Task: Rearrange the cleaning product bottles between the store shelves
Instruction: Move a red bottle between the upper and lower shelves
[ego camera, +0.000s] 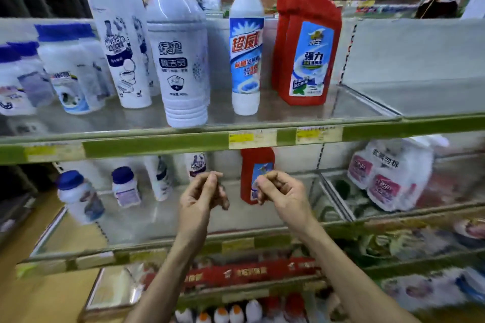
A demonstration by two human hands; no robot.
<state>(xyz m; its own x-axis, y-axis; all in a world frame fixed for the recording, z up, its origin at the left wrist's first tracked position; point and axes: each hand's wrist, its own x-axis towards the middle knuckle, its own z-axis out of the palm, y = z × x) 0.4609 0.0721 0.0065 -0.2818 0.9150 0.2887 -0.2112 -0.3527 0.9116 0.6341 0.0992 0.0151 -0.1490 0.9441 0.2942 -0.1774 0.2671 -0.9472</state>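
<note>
On the upper shelf (pixel 157 139) stand a red angled-neck bottle (pixel 307 42), a white bottle with a blue cap (pixel 246 42), a tall pale bottle (pixel 181 60), an orange-capped white bottle (pixel 118 42) and squat blue-capped jars (pixel 68 68). The lower shelf (pixel 162 246) carries another red bottle (pixel 256 168), two blue-capped jars (pixel 78 196) and white bottles (pixel 160 178) at the back. My left hand (pixel 202 194) and my right hand (pixel 280 191) hover side by side in front of the lower shelf, fingers loosely curled, holding nothing.
White refill pouches with pink labels (pixel 388 176) sit on the lower shelf to the right. Below are red packets (pixel 249 273) and small orange-capped bottles (pixel 220 315). The upper shelf's right section (pixel 393 97) shows bare metal. A wooden floor lies at the left.
</note>
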